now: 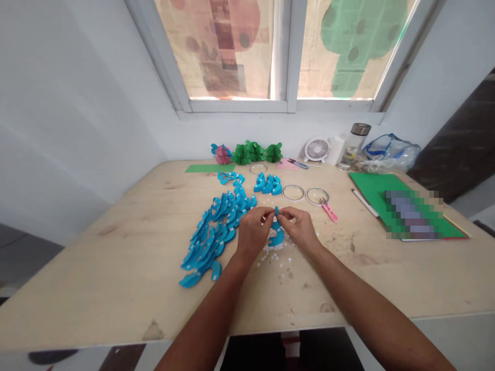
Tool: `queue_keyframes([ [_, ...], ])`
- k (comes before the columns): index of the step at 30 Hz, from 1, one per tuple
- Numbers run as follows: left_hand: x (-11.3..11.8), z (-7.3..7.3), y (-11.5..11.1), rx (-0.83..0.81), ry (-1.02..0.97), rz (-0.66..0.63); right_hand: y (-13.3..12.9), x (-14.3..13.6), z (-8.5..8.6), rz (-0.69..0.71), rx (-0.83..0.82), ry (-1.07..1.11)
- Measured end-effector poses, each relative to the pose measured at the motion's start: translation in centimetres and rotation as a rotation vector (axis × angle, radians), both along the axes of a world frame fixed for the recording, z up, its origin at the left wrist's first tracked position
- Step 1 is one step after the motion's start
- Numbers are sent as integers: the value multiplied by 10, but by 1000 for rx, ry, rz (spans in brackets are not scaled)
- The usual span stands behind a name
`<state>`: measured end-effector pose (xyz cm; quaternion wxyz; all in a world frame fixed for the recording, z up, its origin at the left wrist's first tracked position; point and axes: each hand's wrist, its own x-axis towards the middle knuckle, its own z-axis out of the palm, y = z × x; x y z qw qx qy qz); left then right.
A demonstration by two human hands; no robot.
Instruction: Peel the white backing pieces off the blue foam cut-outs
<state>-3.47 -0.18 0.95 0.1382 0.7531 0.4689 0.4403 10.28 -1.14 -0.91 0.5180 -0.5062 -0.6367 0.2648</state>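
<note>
A blue paper piece (276, 238) with a curved lower end is pinched at its top between both hands, over the middle of the wooden table (154, 257). My left hand (253, 230) is closed, thumb and fingertips on the piece's left side. From the right, my right hand (299, 224) pinches the same piece. Small white bits (275, 256) lie scattered just below the hands. To the left spreads a large group of blue curved pieces (209, 239) with white spots. A smaller blue cluster (267, 184) sits beyond the hands.
Tape rolls (293, 199) and pink snips (328, 210) lie right of centre. Further right are a white pen (365, 203) and a green sheet (371, 184). Along the wall stand green paper shapes (255, 152), a small fan (317, 149) and a bottle (352, 147).
</note>
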Motion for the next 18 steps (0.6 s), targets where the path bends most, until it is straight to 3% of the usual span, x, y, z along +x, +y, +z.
queue_keyframes([
  [18,-2,3,2,-149,-148,-35,-3,-1,5,5,-26,14],
])
